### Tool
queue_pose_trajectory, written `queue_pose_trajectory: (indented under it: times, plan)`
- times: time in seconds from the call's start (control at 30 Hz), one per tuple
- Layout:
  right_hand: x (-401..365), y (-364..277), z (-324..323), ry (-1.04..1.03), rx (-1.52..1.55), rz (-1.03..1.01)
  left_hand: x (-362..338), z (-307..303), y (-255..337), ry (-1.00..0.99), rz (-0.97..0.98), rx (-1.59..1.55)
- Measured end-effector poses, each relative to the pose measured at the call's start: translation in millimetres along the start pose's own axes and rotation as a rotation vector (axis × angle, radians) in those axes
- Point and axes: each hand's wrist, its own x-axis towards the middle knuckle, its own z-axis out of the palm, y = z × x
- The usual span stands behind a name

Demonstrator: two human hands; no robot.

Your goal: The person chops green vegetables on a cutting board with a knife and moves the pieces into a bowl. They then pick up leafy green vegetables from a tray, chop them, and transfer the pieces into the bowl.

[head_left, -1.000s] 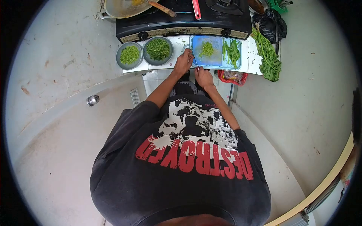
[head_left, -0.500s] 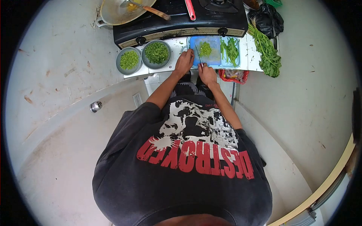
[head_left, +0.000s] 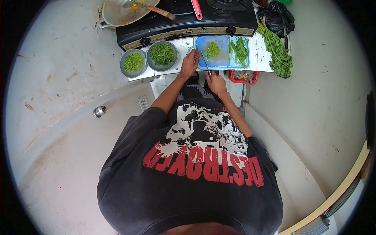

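My right hand (head_left: 216,83) grips the handle of a knife (head_left: 205,63), whose blade points up and left over the near edge of a blue cutting board (head_left: 223,61). At the board's left edge is my left hand (head_left: 190,63), its fingers bent together near the blade; what they hold is too small to make out. A small heap of chopped green pieces (head_left: 212,49) lies on the board. Right of it, uncut green leaves (head_left: 239,51) lie on a light blue tray (head_left: 247,65). Left of my left hand stand a bowl of chopped dark greens (head_left: 162,54) and a bowl of paler chopped pieces (head_left: 133,62).
Behind the board is a black gas stove (head_left: 172,26) with a pan (head_left: 113,15), a wooden-handled utensil (head_left: 164,13) and a red handle (head_left: 197,9). A bunch of greens (head_left: 279,55) and a black plastic bag (head_left: 278,19) lie right. A red bag (head_left: 243,76) sits below the counter.
My right hand has drawn slightly back toward my body with the knife. My left hand has shifted a little left, and its fingers remain bent.
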Motion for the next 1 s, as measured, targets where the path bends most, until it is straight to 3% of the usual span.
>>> queue_pose_trajectory:
  times: [1.0]
  plan:
    - [8,-12,0,-0.002,-0.152,0.007,2,0,7,0.021,-0.087,0.031]
